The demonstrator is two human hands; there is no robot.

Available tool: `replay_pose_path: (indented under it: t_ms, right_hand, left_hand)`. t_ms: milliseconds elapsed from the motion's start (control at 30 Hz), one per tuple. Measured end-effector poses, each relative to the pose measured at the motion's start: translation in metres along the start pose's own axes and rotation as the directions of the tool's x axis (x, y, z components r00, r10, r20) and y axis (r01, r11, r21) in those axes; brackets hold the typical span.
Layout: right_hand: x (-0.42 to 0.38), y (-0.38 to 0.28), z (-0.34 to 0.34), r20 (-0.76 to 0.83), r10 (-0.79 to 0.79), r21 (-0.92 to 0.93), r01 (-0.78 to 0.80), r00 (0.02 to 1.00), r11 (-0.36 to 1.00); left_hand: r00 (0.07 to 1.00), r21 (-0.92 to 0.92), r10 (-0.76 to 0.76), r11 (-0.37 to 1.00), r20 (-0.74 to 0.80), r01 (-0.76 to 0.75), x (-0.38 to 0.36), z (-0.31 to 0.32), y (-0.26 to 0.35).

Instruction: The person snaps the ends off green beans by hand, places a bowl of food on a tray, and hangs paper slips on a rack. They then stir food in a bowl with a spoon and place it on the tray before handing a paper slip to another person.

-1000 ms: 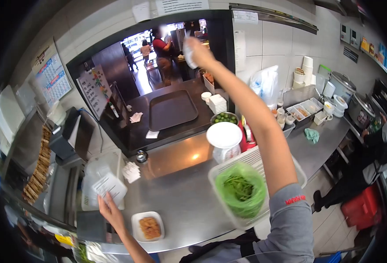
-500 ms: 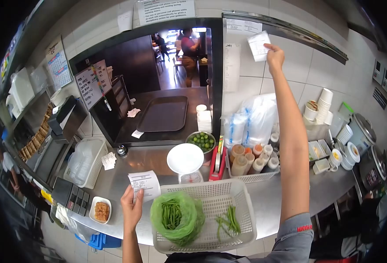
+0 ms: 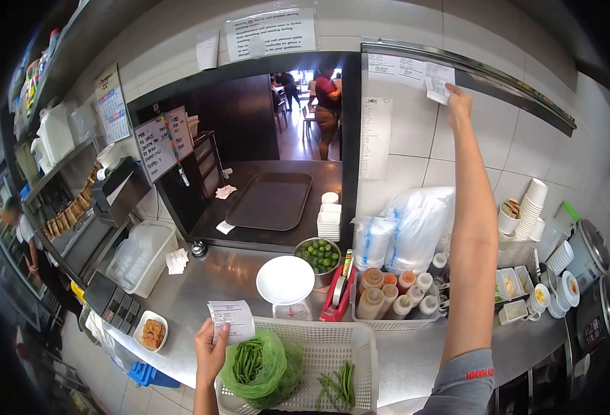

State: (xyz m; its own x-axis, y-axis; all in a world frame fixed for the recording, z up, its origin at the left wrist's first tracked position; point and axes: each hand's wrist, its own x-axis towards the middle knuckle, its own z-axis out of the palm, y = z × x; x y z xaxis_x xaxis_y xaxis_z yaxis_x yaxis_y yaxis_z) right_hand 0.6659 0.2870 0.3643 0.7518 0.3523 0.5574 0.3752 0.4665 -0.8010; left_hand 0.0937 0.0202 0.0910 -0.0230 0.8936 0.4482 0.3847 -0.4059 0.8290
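Note:
My right hand (image 3: 460,105) is raised high on the tiled wall, fingers pinching a printed order slip (image 3: 440,77) against the metal ticket rail (image 3: 505,97). Beside it, other paper slips (image 3: 396,67) hang from that rail. Low down at the counter, my left hand (image 3: 209,354) grips a second order slip (image 3: 232,321) between thumb and fingers. Just right of that hand, a green plastic bag (image 3: 285,377) of green beans (image 3: 248,365) sits in a white perforated basket (image 3: 368,346). Loose green beans (image 3: 341,387) lie on the basket's right side.
Behind the basket stand a scale with a white bowl (image 3: 285,279), a pot of small green citrus (image 3: 318,256), a red tape dispenser (image 3: 337,297) and a crate of sauce bottles (image 3: 396,294). A dark tray (image 3: 269,200) lies in the pass window. A bowl of brown food (image 3: 153,333) sits left.
My right hand has brought its slip up to the rail, next to the hanging slips. The left hand still holds its slip. The whole view has shifted slightly upward.

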Motion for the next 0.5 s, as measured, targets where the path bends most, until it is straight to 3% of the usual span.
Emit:
replay_pose_path:
  t_ms: [67, 100, 167, 200, 233, 267, 300, 333, 400, 500]
  right_hand:
    - [0.037, 0.009, 0.002, 0.096, -0.031, 0.103, 0.021, 0.995, 0.994]
    - [0.041, 0.009, -0.002, 0.156, -0.047, 0.07, 0.036, 0.987, 0.997]
    - [0.029, 0.009, -0.008, 0.127, -0.161, -0.059, 0.169, 0.979, 0.984]
    - [0.019, 0.005, -0.016, 0.218, -0.14, -0.035, 0.151, 0.966, 0.988]
    - [0.026, 0.02, -0.018, 0.252, -0.25, -0.092, 0.28, 0.935, 0.956]
    - [0.032, 0.035, -0.018, 0.309, -0.256, -0.034, 0.28, 0.916, 0.959]
    - [0.038, 0.049, -0.019, 0.296, -0.292, -0.105, 0.335, 0.909, 0.936]
    - [0.047, 0.058, -0.017, 0.264, -0.129, -0.248, 0.196, 0.956, 0.949]
    - [0.022, 0.057, -0.013, 0.147, -0.322, -0.467, 0.352, 0.935, 0.811]
    - [-0.024, 0.029, 0.008, 0.371, -0.28, -0.185, 0.366, 0.885, 0.912]
  left_hand:
    - [1.0, 0.008, -0.016, 1.0, 0.023, 0.016, -0.001, 0.001, 0.002]
    - [0.999, 0.012, -0.025, 1.0, 0.033, 0.024, -0.002, 0.001, 0.002]
    - [0.999, -0.039, 0.013, 0.999, 0.04, -0.012, -0.002, 0.008, 0.003]
    - [1.0, -0.057, 0.022, 0.998, 0.015, -0.021, -0.005, 0.01, 0.002]
    - [0.997, -0.048, 0.055, 0.997, 0.045, -0.053, -0.006, 0.011, 0.003]
    - [0.995, -0.037, 0.081, 0.996, 0.064, -0.079, -0.006, 0.011, 0.002]
    - [0.986, -0.007, 0.141, 0.99, 0.086, -0.141, -0.006, 0.011, -0.003]
    - [0.973, 0.023, 0.196, 0.979, 0.118, -0.2, -0.007, 0.011, -0.008]
    - [0.97, 0.039, 0.131, 0.989, 0.207, -0.142, -0.01, 0.008, -0.011]
    - [0.961, -0.022, 0.183, 0.983, 0.208, -0.182, -0.015, 0.002, -0.016]
